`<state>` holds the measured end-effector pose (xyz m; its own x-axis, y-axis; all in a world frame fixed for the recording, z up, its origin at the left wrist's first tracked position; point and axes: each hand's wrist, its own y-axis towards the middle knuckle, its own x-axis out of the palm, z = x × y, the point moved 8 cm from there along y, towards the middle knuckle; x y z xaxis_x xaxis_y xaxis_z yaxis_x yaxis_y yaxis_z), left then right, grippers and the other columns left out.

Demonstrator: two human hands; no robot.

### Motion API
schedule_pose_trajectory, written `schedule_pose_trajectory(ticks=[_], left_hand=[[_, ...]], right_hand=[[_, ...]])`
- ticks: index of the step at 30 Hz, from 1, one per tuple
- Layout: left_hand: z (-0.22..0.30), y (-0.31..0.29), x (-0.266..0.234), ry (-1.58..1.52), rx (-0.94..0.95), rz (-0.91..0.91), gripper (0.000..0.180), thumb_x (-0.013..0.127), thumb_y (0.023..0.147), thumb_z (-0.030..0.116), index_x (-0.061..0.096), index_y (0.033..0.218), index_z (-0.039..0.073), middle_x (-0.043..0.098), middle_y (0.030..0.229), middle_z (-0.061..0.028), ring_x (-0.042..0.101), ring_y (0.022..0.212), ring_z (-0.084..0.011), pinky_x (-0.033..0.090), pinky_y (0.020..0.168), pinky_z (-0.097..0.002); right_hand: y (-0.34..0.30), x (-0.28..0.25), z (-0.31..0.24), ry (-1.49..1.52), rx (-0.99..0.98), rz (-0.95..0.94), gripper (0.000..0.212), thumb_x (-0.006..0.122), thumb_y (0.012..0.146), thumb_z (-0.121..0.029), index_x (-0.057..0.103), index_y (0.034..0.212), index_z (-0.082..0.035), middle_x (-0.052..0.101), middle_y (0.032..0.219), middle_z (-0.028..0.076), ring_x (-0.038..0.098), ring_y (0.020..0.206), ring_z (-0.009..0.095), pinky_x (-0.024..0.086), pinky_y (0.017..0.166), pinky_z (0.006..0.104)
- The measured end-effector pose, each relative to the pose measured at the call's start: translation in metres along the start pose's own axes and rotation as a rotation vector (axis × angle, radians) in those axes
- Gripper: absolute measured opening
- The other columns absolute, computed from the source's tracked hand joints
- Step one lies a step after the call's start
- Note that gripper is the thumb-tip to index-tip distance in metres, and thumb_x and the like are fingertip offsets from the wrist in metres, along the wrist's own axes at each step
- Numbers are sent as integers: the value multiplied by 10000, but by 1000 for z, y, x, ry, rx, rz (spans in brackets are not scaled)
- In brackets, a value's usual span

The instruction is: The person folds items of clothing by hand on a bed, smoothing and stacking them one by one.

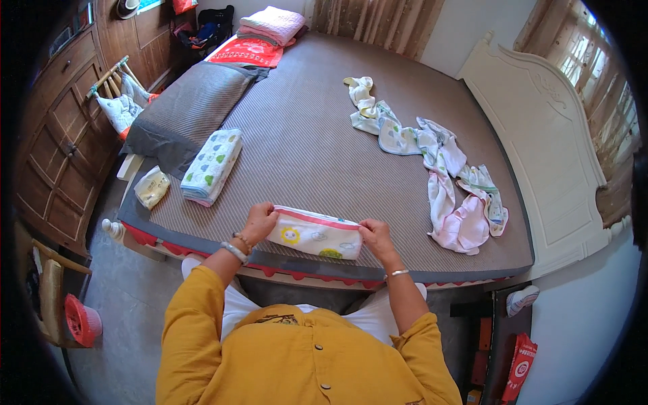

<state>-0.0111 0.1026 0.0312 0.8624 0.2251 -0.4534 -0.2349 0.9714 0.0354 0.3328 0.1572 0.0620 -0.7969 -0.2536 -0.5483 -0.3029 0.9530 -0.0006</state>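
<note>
Between my two hands stretches a white baby cloth (314, 236) with a pink edge, a yellow sun and green and grey prints. My left hand (262, 223) pinches its upper left corner, and my right hand (376, 237) grips its upper right corner. The cloth hangs folded over the near edge of the bed (297, 148). To the left lies a folded stack of printed cloths (212, 167), with a small folded yellowish cloth (152, 187) beside it. On the right, a loose pile of baby clothes (445, 169) trails across the mattress, with a pink garment (466, 226) at its near end.
A white carved headboard (540, 128) rises at the right. A grey cover (196, 101) lies along the left side, with folded pink bedding (272, 25) behind it. On the floor at left stand a wooden chair (50, 297) and a red-lined bin (84, 322).
</note>
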Motion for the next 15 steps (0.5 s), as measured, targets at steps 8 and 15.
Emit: schedule_pose_trajectory(ticks=[8,15], left_hand=[[-19,7,20,290,-71,118,269,604,882,218,710,992,-4,691,971,-254,675,913,-406,539,828,-468],[-3,7,22,446,-106,106,273,583,916,247,646,1051,19,682,981,-253,666,925,-429,535,816,-496]], right_hand=[[16,25,29,-426,-71,225,246,574,917,-234,694,1044,-61,681,974,207,653,913,403,526,797,492],[14,22,20,-355,-111,427,199,577,884,-160,664,984,-12,673,923,218,649,859,404,515,770,488]])
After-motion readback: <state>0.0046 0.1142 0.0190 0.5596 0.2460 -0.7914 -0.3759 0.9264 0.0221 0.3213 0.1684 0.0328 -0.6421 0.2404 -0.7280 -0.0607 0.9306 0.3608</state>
